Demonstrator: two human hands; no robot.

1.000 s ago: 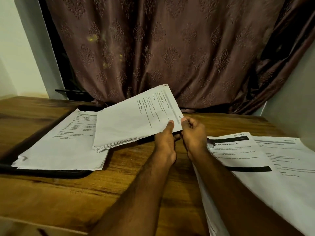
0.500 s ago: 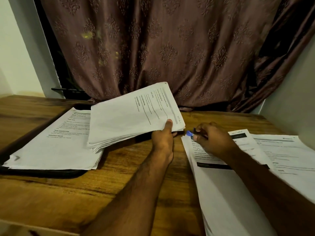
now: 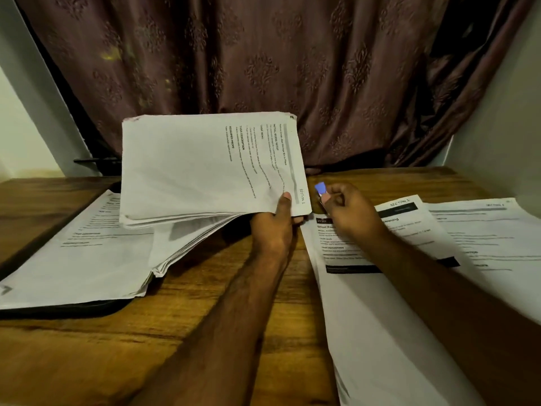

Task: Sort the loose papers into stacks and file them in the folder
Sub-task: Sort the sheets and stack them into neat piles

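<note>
One thick sheaf of white printed pages headed "SECTION 1" (image 3: 205, 168) is up off the desk, held at its near right corner by the left hand (image 3: 273, 227), thumb on top, fingers underneath, w/ the lower sheets fanning and sagging toward the table. Right hand (image 3: 348, 212) sits just beside that corner, fingertips pinching a small blue clip w/ dark metal part (image 3: 320, 189). Looks like the step is clipping this sheaf: square the fanned edges first, then get the clip fully over the corner so it bites all pages, not just the top few. Sagging sheets could slip out otherwise.

Left of it, a flat black folder (image 3: 67, 309) lies open on the brown wooden table (image 3: 205, 332), holding a stack of white printed sheets (image 3: 82, 259); the sheaf overhangs that stack. To the right, two more piles of printed pages, one w/ black header bars (image 3: 366, 303), one further right (image 3: 491, 238), lie loose on the table, not filed yet.
</note>
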